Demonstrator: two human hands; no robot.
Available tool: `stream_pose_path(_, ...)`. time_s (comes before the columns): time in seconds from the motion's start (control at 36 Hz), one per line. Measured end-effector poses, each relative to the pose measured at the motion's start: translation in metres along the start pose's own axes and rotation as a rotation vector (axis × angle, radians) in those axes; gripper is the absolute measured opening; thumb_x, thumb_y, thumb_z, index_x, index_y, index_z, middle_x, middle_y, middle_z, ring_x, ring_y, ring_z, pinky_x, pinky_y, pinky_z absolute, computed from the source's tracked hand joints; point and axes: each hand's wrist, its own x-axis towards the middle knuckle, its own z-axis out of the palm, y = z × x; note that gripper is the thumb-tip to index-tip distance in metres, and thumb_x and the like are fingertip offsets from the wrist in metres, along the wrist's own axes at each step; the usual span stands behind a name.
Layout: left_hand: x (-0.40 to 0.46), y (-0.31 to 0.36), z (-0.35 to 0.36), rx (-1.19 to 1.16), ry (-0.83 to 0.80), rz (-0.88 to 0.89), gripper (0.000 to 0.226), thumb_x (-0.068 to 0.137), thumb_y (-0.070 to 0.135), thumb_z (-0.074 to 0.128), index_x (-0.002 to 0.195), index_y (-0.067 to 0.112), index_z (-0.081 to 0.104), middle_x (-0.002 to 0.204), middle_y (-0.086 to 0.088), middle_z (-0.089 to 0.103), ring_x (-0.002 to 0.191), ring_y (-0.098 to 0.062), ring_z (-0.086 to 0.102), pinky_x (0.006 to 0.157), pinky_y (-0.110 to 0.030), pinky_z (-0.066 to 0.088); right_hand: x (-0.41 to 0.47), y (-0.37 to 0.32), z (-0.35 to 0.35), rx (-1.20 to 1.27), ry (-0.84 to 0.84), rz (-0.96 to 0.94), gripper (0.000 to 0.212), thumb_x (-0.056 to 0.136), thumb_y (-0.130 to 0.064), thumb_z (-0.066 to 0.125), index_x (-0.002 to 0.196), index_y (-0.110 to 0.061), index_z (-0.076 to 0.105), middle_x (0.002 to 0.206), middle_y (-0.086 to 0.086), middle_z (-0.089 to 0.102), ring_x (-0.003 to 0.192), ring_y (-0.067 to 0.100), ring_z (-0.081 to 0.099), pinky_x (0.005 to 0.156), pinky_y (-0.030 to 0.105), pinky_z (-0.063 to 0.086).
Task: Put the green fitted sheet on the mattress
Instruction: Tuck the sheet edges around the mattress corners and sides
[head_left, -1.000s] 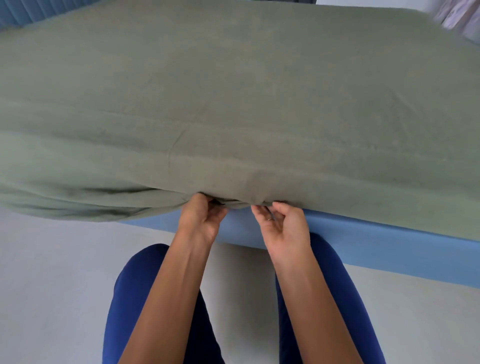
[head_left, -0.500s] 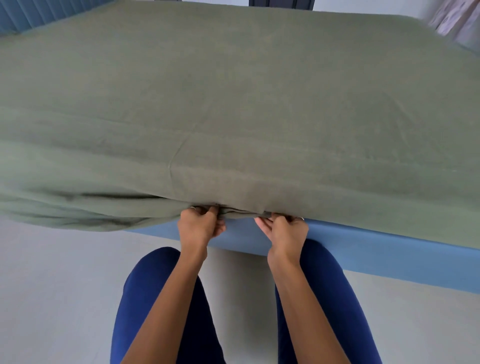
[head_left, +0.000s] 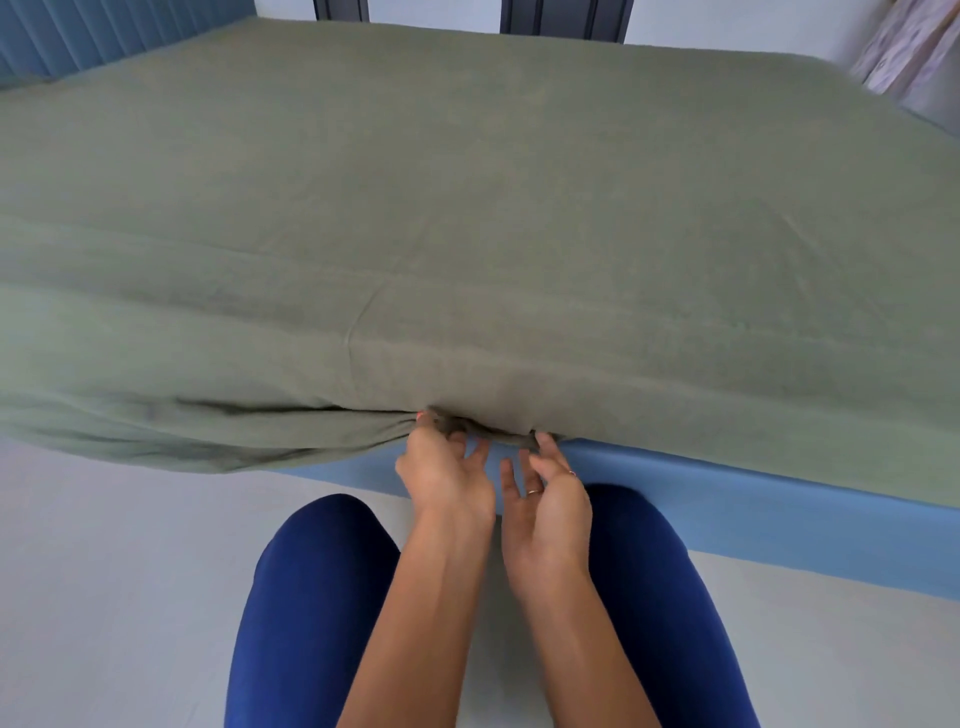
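Observation:
The green fitted sheet (head_left: 467, 218) covers the whole top and near side of the mattress, which is hidden under it. Its lower hem bunches in a small gather right above my hands, and loose folds sag at the near left corner (head_left: 171, 436). My left hand (head_left: 441, 473) is just below the hem with fingers spread; one fingertip touches the gathered fabric. My right hand (head_left: 550, 493) is beside it, palm up, fingers relaxed and straight, its thumb close to the hem and holding nothing.
A blue bed frame (head_left: 753, 514) runs under the sheet's edge to the right. A blue ribbed headboard (head_left: 72, 36) stands at the far left. My knees in dark blue trousers (head_left: 311, 597) are over a pale floor (head_left: 104, 571). A curtain (head_left: 904, 47) hangs far right.
Both hands gripped the sheet's hem before. Now their fingers have opened and the hands have drawn back a little from the edge. The view has tilted up slightly.

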Motion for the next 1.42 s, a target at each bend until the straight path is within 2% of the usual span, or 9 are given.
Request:
stream_pose_path(0.08,0.003,0.001,0.006,-0.008,-0.010,-0.015,0.030,0.103,0.026,0.039,0.120,0.007,0.054,0.098,-0.006,0.056,0.093,-0.019,0.053,0.102,-0.044,0.040,0.000,-0.003,0.006,0.052,-0.037,0.032,0.031,0.094,0.002,0.043,0.116,-0.010,0.060,0.110,-0.002,0.061,0.118,0.014,0.051,0.098,0.029,0.043)
stream_pose_path(0.19,0.016,0.016,0.003,-0.030,-0.099,-0.114,0.065,0.098,0.051,0.037,0.144,0.006,0.034,0.144,-0.016,0.040,0.131,-0.028,0.043,0.109,-0.044,0.035,0.000,-0.012,0.011,0.173,-0.112,0.002,0.025,0.091,0.003,0.046,0.077,-0.012,0.060,0.080,-0.002,0.061,0.091,0.012,0.058,0.100,0.030,0.045)
stream_pose_path(0.36,0.020,0.032,-0.005,-0.130,-0.198,-0.192,0.106,0.080,0.076,0.043,0.146,-0.004,0.022,0.147,-0.023,0.033,0.137,-0.036,0.034,0.114,-0.047,0.028,0.006,-0.012,0.016,0.305,-0.152,-0.026,0.014,0.089,-0.002,0.049,0.082,-0.006,0.061,0.081,0.005,0.063,0.088,0.015,0.061,0.099,0.029,0.046)
stream_pose_path(0.53,0.039,0.029,0.006,-0.248,-0.285,-0.163,0.091,0.069,0.072,0.063,0.130,0.006,0.052,0.121,-0.012,0.064,0.110,-0.028,0.064,0.099,-0.046,0.047,0.014,-0.011,0.020,0.337,-0.263,-0.017,0.010,0.078,-0.008,0.060,0.085,-0.012,0.065,0.090,0.001,0.067,0.096,0.014,0.063,0.098,0.028,0.044)
stream_pose_path(0.89,0.051,0.029,0.008,-0.168,-0.439,-0.139,0.081,0.075,0.075,0.048,0.132,0.018,0.055,0.124,-0.004,0.065,0.115,-0.025,0.061,0.104,-0.044,0.043,0.021,-0.023,0.018,-0.118,-0.144,0.020,0.015,0.085,0.005,0.057,0.090,-0.006,0.066,0.099,0.013,0.067,0.097,0.022,0.063,0.092,0.035,0.052)
stream_pose_path(1.08,0.053,0.044,0.005,-0.042,-0.270,-0.185,0.080,0.076,0.070,0.051,0.130,0.012,0.052,0.126,-0.011,0.061,0.115,-0.029,0.059,0.099,-0.047,0.047,0.003,-0.011,0.004,-0.139,-0.111,-0.109,0.018,0.089,0.005,0.053,0.104,-0.003,0.060,0.093,0.009,0.062,0.091,0.021,0.065,0.089,0.029,0.053)
stream_pose_path(1.19,0.052,0.044,-0.001,0.017,-0.182,-0.098,0.076,0.077,0.062,0.060,0.135,0.013,0.047,0.133,-0.008,0.056,0.119,-0.028,0.056,0.103,-0.047,0.044,0.001,-0.012,0.004,0.140,-0.107,-0.042,0.010,0.093,-0.007,0.051,0.095,-0.003,0.059,0.100,0.013,0.061,0.099,0.023,0.061,0.102,0.034,0.045)
stream_pose_path(1.31,0.043,0.048,-0.008,0.005,-0.015,0.023,0.080,0.071,0.045,0.077,0.133,0.007,0.044,0.128,-0.011,0.057,0.108,-0.023,0.061,0.090,-0.035,0.051,0.005,-0.012,-0.001,0.252,-0.124,0.008,0.037,0.093,-0.032,0.054,0.115,-0.003,0.058,0.121,0.011,0.060,0.117,0.022,0.058,0.106,0.035,0.041)
stream_pose_path(1.42,0.038,0.053,-0.009,0.015,-0.098,0.027,0.056,0.080,0.041,0.071,0.120,0.008,0.052,0.120,-0.012,0.057,0.100,-0.019,0.061,0.094,-0.035,0.049,0.006,-0.014,0.007,0.308,-0.199,0.015,0.048,0.081,-0.053,0.062,0.102,-0.009,0.059,0.102,0.002,0.066,0.114,0.017,0.060,0.106,0.034,0.040)
